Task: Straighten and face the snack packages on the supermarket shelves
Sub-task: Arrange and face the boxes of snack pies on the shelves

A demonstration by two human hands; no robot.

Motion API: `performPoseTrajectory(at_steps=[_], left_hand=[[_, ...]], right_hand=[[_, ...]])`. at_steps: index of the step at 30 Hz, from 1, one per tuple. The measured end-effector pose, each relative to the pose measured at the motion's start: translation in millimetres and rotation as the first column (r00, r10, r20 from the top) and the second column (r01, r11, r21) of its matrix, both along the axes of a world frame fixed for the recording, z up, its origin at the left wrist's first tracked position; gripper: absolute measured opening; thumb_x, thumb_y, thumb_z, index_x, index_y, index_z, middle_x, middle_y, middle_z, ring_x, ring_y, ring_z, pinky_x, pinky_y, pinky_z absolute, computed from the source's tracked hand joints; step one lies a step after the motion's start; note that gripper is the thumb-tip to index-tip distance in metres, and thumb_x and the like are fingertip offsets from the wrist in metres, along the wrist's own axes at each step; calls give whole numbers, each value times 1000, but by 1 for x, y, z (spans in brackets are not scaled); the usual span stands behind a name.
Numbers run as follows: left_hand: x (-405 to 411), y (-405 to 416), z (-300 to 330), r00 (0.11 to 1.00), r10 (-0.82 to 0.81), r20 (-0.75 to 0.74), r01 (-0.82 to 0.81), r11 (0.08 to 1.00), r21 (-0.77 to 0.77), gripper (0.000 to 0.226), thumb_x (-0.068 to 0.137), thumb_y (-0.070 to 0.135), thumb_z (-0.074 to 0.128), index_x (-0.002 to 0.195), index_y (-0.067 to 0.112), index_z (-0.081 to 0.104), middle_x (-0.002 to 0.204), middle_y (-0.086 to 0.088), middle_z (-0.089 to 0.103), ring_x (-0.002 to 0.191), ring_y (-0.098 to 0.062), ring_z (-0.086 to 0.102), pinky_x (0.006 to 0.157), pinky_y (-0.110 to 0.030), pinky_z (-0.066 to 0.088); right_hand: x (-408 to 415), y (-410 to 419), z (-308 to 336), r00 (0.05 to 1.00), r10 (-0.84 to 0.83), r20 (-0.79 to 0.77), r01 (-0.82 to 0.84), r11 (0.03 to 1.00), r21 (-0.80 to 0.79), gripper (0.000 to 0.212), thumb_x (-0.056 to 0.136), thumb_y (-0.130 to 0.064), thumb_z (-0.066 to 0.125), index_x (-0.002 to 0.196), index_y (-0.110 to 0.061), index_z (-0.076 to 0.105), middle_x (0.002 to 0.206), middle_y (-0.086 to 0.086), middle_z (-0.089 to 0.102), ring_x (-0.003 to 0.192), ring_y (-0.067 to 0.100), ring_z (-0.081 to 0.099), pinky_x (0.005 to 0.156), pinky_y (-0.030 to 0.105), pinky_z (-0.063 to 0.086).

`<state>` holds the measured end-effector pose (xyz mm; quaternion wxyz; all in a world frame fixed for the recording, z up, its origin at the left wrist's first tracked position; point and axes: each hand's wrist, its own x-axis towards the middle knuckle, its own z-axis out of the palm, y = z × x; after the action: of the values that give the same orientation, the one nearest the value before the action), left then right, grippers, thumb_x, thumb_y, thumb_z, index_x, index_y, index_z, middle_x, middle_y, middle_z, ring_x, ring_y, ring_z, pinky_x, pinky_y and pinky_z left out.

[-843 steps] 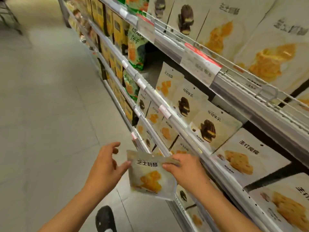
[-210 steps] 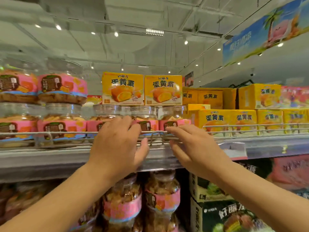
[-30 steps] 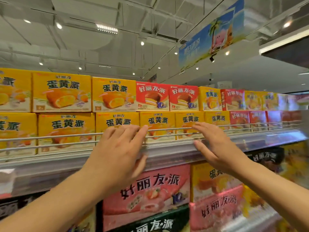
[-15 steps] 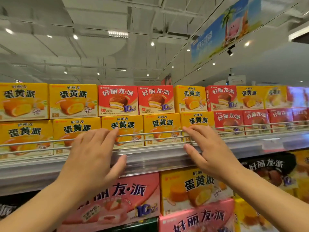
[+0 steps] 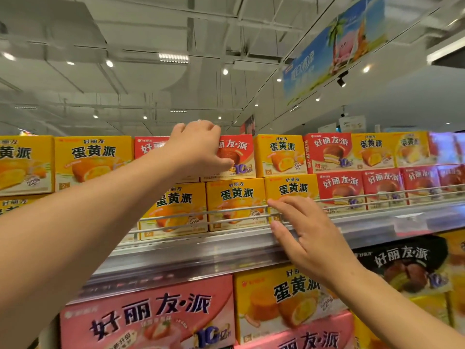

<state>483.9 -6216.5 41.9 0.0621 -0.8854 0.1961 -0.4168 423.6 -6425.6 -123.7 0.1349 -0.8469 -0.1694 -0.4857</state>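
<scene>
Nearest, at about 6 o'clock, a pink strawberry pie box [image 5: 148, 321] and a yellow egg-yolk pie box [image 5: 284, 298] stood face-out on the lower shelf, with a black pie box [image 5: 402, 263] beside them toward 4 o'clock. Above these ran the metal shelf edge [image 5: 201, 258].

The right hand [image 5: 305, 234], just right of centre, was spread flat with fingers apart, its fingertips touching the wire guard rail [image 5: 201, 214] and the front of a yellow box [image 5: 292, 188] in the lower row; it held nothing. Left of that box stood another yellow box [image 5: 235, 197], upright and facing out.

Farther up, at about 12 o'clock from centre, the left hand [image 5: 198, 147] reached to the top row and gripped a red chocolate pie box [image 5: 240, 154], fingers curled over its top edge and the thumb pressed on its front face. That box sat atop the yellow row, between a partly hidden red box [image 5: 146, 147] at 9 o'clock and a yellow box [image 5: 280, 154] at 3 o'clock.

Beyond, toward 2 o'clock, a blue hanging banner [image 5: 334, 46] slanted beneath the white ceiling [image 5: 125, 71].
</scene>
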Motion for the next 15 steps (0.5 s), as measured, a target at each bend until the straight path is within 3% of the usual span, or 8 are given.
performPoseTrajectory(at_steps=[6, 11, 15], left_hand=[[10, 5, -10, 994, -57, 95, 57, 998, -4, 76, 73, 74, 60, 125, 21, 45, 128, -3, 52, 127, -27, 43, 111, -50, 26], [6, 5, -10, 972, -159, 174, 177, 980, -91, 63, 67, 67, 72, 104, 27, 40, 103, 4, 51, 102, -21, 46, 103, -46, 30], [-5, 3, -9, 966, -214, 143, 234, 962, -140, 64, 66, 56, 80, 106, 26, 40, 100, 4, 58, 103, -23, 54, 108, -46, 24]], right_hand=[[2, 0, -1, 999, 20, 29, -21, 1000, 6, 53, 94, -51, 31, 134, -26, 54, 122, -12, 53, 117, 8, 42, 98, 20, 30], [3, 1, -3, 998, 25, 53, -26, 999, 23, 50, 95, -49, 32, 133, -26, 55, 120, -12, 54, 115, 9, 43, 96, 21, 30], [4, 1, -3, 998, 28, 54, -31, 999, 41, 48, 96, -48, 32, 132, -27, 56, 119, -12, 54, 115, 11, 44, 97, 27, 36]])
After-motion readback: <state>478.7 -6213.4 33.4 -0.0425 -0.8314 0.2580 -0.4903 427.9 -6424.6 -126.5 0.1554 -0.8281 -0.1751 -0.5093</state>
